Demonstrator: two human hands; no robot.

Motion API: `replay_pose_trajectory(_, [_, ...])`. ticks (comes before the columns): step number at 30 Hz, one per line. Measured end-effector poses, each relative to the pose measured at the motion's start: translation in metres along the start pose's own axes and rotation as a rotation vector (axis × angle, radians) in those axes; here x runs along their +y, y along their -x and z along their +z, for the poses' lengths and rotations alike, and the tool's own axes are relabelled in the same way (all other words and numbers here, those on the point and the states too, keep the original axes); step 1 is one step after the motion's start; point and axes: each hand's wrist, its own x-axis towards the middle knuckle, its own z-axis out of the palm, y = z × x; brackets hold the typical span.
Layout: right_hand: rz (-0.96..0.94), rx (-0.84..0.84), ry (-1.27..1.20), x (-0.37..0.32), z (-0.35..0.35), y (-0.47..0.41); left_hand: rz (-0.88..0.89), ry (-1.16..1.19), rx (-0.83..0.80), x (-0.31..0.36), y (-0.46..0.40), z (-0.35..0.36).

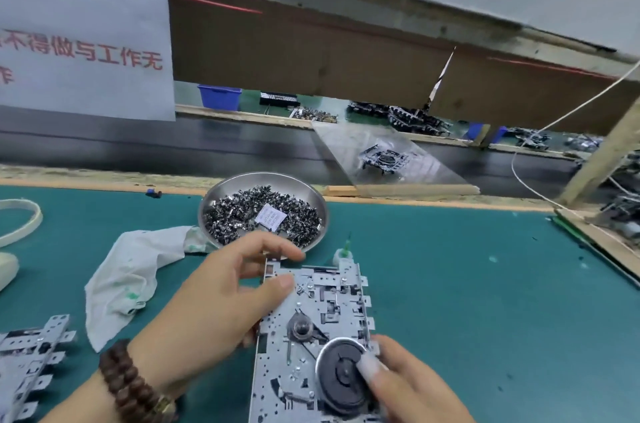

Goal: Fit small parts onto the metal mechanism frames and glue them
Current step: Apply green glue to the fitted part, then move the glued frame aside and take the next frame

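A metal mechanism frame (332,305) with a black flywheel (341,376) lies on the green mat at the bottom centre. My left hand (214,305) grips the frame's upper left edge, thumb on top and fingers curled over the far corner. My right hand (408,384) holds the frame's lower right side, thumb pressed on the flywheel. A steel bowl (311,194) full of several small dark parts stands just beyond the frame. A small glue bottle with a green nozzle (344,251) stands behind the frame's far right corner.
More metal frames (27,360) lie at the bottom left. A stained white rag (131,277) lies left of my left hand. Behind the bench's wooden edge runs a dark conveyor carrying an assembled mechanism (384,157). A wooden board (606,246) sits at the right.
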Motion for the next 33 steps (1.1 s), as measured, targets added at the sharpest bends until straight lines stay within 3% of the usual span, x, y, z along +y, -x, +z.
replay_pose_trajectory(8, [-0.116,-0.123,-0.407,-0.074,-0.028,0.018,0.177,-0.125,0.064,0.081,-0.026,0.029])
replay_pose_trajectory(15, [-0.308,0.129,-0.496,-0.111,-0.081,-0.043,0.237,-0.266,0.176,0.094,-0.077,0.043])
replay_pose_trajectory(18, [-0.261,0.223,-0.525,-0.109,-0.105,-0.089,0.161,-0.238,0.200,0.066,-0.084,0.030])
replay_pose_trajectory(24, [-0.093,0.236,-0.497,-0.081,-0.113,-0.174,-0.017,-0.234,0.149,0.015,-0.133,0.036])
replay_pose_trajectory(33, [0.053,0.357,-0.497,-0.076,-0.120,-0.253,-0.034,-0.499,0.032,-0.032,-0.173,0.042])
